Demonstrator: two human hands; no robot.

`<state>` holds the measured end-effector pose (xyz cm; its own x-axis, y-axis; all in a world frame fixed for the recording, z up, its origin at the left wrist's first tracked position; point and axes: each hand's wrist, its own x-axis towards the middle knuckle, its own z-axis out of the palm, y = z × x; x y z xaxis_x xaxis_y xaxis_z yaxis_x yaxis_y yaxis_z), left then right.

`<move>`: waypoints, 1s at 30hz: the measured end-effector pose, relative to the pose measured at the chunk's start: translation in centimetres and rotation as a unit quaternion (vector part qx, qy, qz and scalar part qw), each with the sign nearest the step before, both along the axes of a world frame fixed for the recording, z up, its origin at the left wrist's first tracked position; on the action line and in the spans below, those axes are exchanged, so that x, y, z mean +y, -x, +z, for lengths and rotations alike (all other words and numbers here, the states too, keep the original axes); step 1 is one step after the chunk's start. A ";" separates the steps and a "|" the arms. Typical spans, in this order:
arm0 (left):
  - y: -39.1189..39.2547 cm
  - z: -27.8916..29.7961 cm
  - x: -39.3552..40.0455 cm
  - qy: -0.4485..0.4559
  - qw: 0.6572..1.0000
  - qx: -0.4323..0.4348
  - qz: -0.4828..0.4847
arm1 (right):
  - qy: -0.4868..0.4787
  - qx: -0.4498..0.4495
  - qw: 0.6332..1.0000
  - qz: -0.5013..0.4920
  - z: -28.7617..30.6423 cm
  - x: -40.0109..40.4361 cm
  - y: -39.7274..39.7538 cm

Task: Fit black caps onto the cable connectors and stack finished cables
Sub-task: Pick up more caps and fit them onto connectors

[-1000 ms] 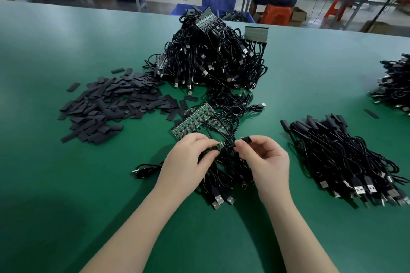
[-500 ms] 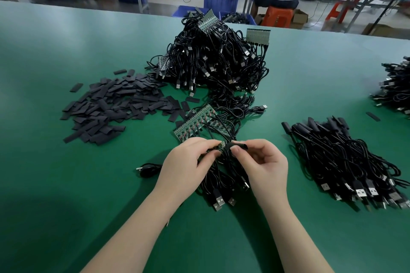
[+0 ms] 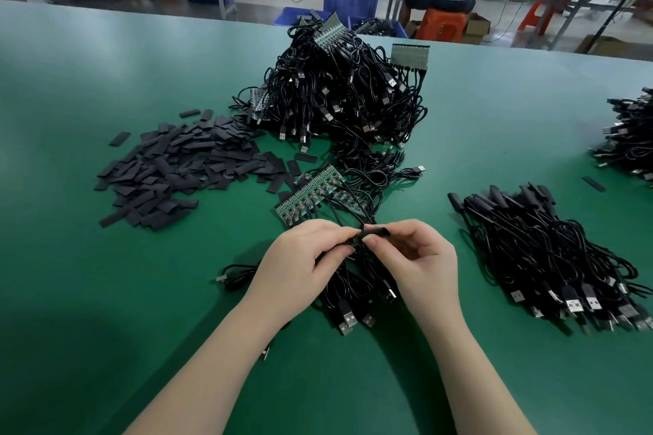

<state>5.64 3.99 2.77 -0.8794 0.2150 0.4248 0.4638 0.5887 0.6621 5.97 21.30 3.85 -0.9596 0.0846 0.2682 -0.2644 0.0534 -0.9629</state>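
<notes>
My left hand (image 3: 304, 258) pinches a black cable's connector end above a small bundle of USB cables (image 3: 348, 300). My right hand (image 3: 420, 258) pinches a black cap (image 3: 376, 231) and holds it against that connector; the joint sits between my fingertips. Just beyond my hands lies a green strip of small circuit boards (image 3: 311, 192) with cables attached. A loose heap of flat black caps (image 3: 176, 169) is spread at the left. A neat stack of capped cables (image 3: 551, 254) lies at the right.
A tall tangled pile of black cables (image 3: 339, 92) with more board strips rises at the table's middle back. Another cable heap (image 3: 632, 138) sits at the far right edge. Behind the green table (image 3: 88, 293) a person sits on an orange stool (image 3: 441, 25) among blue crates.
My right hand has brought the black cap leftward to the connector held by my left hand, and the cap now lies further over it. Both hands stayed in the same spot.
</notes>
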 end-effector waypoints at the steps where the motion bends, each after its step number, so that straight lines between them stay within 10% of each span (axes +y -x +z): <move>1: 0.0 0.0 0.0 -0.003 1.000 0.000 -0.003 | 0.008 -0.013 1.000 0.013 0.1 0.1 0.0; 30: -0.4 0.4 -0.1 -0.107 0.994 -0.017 0.003 | 0.020 -0.076 0.992 0.097 0.7 0.7 0.0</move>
<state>6.08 3.84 3.16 -0.8955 0.1172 0.4293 0.4347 0.4363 0.7878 5.98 21.99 4.53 -0.9880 -0.0987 0.1187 -0.1170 -0.0232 -0.9929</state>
